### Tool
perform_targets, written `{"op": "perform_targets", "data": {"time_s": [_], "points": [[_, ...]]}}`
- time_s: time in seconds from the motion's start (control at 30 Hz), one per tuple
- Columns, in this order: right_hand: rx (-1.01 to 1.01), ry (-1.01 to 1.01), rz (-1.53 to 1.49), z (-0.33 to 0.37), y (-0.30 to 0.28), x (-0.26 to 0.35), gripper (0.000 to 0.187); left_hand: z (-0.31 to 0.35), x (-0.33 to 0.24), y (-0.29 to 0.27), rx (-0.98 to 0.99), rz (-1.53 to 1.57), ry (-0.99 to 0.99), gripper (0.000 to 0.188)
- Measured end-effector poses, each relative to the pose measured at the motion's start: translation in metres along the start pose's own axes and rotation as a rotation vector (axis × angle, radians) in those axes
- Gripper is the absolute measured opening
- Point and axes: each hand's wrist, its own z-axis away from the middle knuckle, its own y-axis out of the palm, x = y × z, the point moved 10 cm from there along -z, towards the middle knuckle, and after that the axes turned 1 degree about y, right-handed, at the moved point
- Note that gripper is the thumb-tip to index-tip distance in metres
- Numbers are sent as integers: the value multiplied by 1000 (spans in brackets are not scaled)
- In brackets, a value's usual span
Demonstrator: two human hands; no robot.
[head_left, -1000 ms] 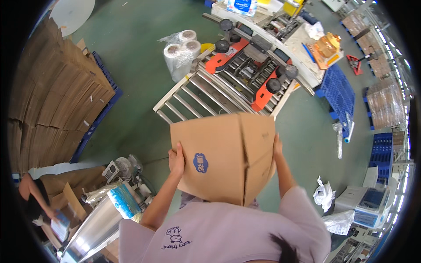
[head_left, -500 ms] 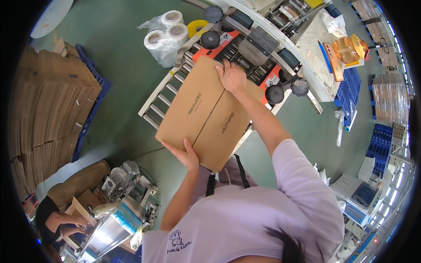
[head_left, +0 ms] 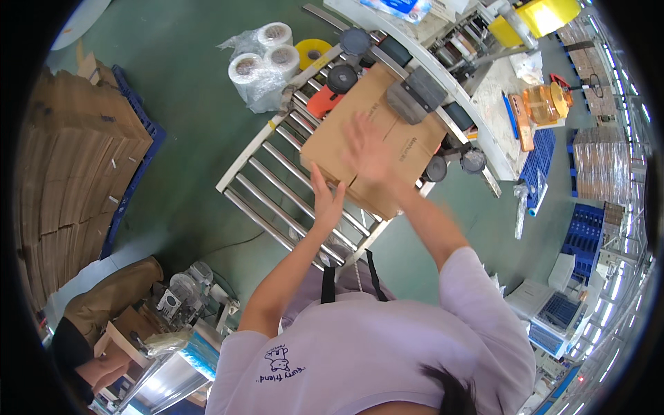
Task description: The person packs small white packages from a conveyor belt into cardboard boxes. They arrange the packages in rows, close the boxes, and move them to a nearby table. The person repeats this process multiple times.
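A closed brown cardboard carton [head_left: 339,155] lies on the rollers of a carton sealing machine, its far part beneath the black sealing head [head_left: 415,95]. At the carton's near left edge, my left hand [head_left: 328,202] rests with thumb and fingers apart, its fingertips against the cardboard. My right hand [head_left: 371,151] is over the top face, smeared by motion, with the fingers stretched out; whether it touches the carton I cannot tell. Neither hand is wrapped round anything. Black knobs [head_left: 342,79] and an orange-red guide [head_left: 324,102] flank the carton.
The roller conveyor [head_left: 277,169] reaches toward me. Wrapped film rolls [head_left: 257,69] and a yellow tape roll [head_left: 312,52] stand beyond it. Flat cardboard stacks [head_left: 90,159] are at left. A bottle [head_left: 543,104] and a phone [head_left: 522,123] lie at right. Another person's arm [head_left: 104,370] shows lower left.
The carton has moved away from me and to the right, under the sealing head, uncovering more rollers. My left hand followed it; my right hand has come back nearer over its top.
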Motion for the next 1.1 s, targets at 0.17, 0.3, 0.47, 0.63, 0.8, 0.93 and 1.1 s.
{"op": "perform_targets", "data": {"time_s": [0.17, 0.3, 0.47, 0.63, 0.8, 0.93, 1.1], "points": [[103, -29, 36, 3, -6, 27, 69, 119, 124, -54, 277, -192, -303, 39], [31, -45, 167, -2, -4, -27, 66, 277, 203, -171, -18, -487, -612, 30], [-19, -141, -250, -39, 15, -67, 60, 536, 248, -212, -618, -733, -1169, 36], [-143, -543, 413, 40, 84, 25, 58, 664, 281, -11, -599, -291, -1004, 34], [704, -999, -20, 345, 236, 191, 46, 734, 249, 112, -261, -14, -1209, 35], [1540, -1162, -244, 544, 264, 249, 48, 779, 232, 117, -631, -82, -1256, 36], [1630, -1087, -149, 540, 264, 285, 49, 834, 229, 134, -1422, 391, -1276, 36]]}}
